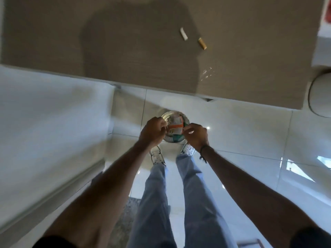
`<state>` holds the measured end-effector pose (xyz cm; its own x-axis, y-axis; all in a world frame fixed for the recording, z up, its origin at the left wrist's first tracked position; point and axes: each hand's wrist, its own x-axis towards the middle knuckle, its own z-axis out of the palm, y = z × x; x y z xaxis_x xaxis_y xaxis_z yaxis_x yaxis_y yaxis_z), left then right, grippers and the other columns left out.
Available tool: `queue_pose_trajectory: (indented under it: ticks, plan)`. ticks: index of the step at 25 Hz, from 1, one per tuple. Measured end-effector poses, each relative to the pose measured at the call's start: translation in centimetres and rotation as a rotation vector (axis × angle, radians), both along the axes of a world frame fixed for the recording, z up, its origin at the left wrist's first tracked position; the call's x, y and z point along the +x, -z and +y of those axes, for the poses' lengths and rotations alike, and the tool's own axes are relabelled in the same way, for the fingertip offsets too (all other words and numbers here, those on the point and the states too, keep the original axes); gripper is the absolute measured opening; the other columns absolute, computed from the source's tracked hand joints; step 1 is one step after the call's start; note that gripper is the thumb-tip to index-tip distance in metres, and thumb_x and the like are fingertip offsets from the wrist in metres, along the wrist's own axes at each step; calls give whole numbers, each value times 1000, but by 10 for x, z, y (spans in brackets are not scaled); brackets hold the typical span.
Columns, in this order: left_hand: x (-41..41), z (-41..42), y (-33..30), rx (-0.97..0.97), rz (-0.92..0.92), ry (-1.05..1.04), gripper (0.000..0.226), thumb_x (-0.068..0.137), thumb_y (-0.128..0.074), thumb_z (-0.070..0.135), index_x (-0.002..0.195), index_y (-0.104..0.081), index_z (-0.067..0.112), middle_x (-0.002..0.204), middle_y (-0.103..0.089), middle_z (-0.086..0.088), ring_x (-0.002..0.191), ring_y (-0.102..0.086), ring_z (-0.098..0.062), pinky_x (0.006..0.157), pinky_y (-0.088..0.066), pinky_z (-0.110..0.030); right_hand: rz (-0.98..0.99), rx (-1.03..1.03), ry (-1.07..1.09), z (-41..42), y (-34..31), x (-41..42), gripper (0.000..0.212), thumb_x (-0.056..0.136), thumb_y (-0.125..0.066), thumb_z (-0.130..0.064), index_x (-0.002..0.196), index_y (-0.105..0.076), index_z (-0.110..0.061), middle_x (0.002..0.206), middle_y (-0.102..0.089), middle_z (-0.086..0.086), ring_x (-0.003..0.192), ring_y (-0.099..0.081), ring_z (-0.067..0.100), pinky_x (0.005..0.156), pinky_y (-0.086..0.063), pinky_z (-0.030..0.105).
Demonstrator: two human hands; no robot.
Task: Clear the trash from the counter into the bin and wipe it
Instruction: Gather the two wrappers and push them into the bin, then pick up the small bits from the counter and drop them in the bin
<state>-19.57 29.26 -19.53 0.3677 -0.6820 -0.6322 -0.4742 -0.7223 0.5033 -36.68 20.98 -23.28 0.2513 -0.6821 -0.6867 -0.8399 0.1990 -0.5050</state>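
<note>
Both hands, left hand [153, 131] and right hand [196, 136], pinch what looks like a wrapper [176, 128] above the bin [185, 119].

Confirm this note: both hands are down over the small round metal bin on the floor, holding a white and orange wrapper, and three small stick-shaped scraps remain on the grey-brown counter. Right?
Not quite. The head view shows two small stick-shaped scraps on the grey-brown counter, not three: a white one and a tan one. The rest stands: the left hand and right hand hold the white and orange wrapper over the small round metal bin on the floor.
</note>
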Motion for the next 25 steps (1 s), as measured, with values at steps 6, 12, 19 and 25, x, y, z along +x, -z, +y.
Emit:
queue_pose_trajectory:
  ticks: [6,12,19,25]
  plan:
    - [6,-32,-132,-248,-97,-4,18,90,-56,7,97,-72,8,100,-76,-9,89,-70,-25,84,-59,-42,-188,-196,-86,-22,-140,11,21,81,-58,-13,83,-77,-21,89,-79,-3,78,-73,20,76,-60,36]
    - [46,-100,-177,-484,-200,25,15,91,-55,6,94,-69,11,92,-71,-7,82,-66,-22,77,-58,-44,-382,-528,-66,-84,-202,45,20,82,-57,-10,85,-76,-16,86,-76,-3,70,-67,13,71,-57,33]
    - [96,-168,-164,-367,-321,360,35,96,-53,22,130,-60,21,138,-59,-8,116,-63,-33,94,-57,-46,69,-680,-229,-151,-209,116,20,82,-58,-18,95,-72,-14,97,-66,8,88,-63,28,72,-53,29]
    - [108,-198,-160,-367,-358,513,19,93,-57,12,102,-73,10,108,-68,-10,99,-66,-29,74,-42,-29,165,-523,-111,-164,-207,131,18,74,-59,-22,80,-73,-14,82,-72,5,74,-66,24,65,-53,26]
